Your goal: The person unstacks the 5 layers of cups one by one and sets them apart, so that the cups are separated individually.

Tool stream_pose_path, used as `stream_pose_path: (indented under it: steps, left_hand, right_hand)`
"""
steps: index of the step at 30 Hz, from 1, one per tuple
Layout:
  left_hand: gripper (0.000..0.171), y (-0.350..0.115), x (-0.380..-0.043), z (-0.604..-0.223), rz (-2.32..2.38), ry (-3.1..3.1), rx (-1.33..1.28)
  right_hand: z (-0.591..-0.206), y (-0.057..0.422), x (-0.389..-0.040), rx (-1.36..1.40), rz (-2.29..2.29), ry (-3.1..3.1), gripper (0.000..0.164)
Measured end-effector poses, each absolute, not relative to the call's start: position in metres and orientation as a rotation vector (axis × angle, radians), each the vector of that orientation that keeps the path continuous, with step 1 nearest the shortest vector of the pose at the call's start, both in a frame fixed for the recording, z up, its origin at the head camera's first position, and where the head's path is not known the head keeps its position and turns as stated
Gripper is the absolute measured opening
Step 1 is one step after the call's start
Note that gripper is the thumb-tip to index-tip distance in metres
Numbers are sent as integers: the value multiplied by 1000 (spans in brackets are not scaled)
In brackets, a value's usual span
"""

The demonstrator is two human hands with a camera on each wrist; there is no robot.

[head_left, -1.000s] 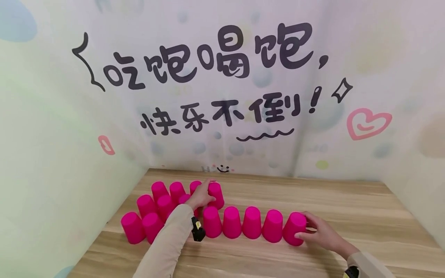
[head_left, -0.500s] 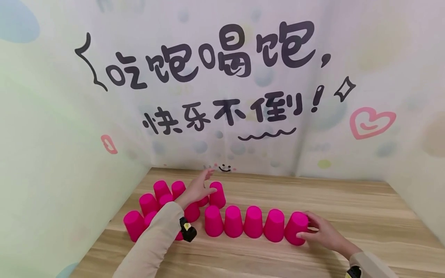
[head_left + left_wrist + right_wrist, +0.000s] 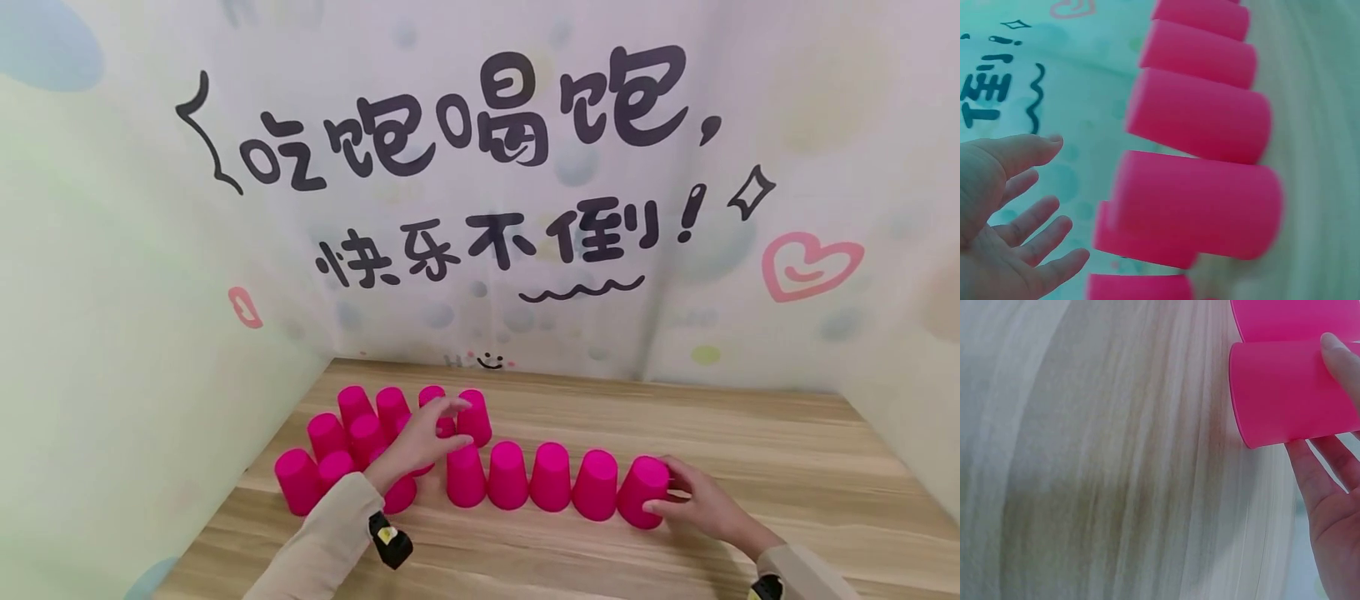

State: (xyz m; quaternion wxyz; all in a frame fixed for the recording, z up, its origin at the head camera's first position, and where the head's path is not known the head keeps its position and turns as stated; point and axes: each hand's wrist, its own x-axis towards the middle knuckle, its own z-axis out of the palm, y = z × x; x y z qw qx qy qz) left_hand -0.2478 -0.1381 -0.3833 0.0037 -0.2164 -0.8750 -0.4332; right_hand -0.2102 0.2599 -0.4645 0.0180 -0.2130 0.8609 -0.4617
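Note:
Bright pink cups stand upside down on the wooden table. Several form a front row in the head view. My right hand (image 3: 705, 504) holds the rightmost cup (image 3: 642, 493) of that row, thumb on its near side and fingers against its right side. The right wrist view shows the same grip on this cup (image 3: 1297, 394). My left hand (image 3: 416, 442) hovers with fingers apart above the row's left end cup (image 3: 465, 483), overlapping it and a cup behind (image 3: 475, 421). In the left wrist view the spread, empty left hand (image 3: 1013, 231) is beside the cups' narrow ends.
More upside-down cups (image 3: 297, 483) cluster at the left, some partly hidden by my left forearm and sleeve (image 3: 318, 542). A curtain with printed writing (image 3: 495, 242) hangs behind the wooden table (image 3: 585, 558). Bare wood lies in front of the row and to its right.
My left hand has come off the rear cup, rising and then drawing back down toward the row's left end. The right hand keeps its hold on the rightmost cup.

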Motion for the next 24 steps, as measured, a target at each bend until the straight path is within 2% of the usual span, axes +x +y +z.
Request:
stream_pose_path:
  steps: [5, 15, 24]
  left_hand:
    - [46, -140, -241, -407, -1439, -2746, -696]
    - [52, -139, -230, -439, -1458, -2763, -562]
    - [52, -135, -234, -445, -1558, -2634, -373]
  right_hand:
    - [-465, 260, -211, -618, -1403, 2698, 57]
    - [-467, 259, -210, -608, -1407, 2690, 58]
    - [-463, 258, -210, -620, -1415, 2691, 57]
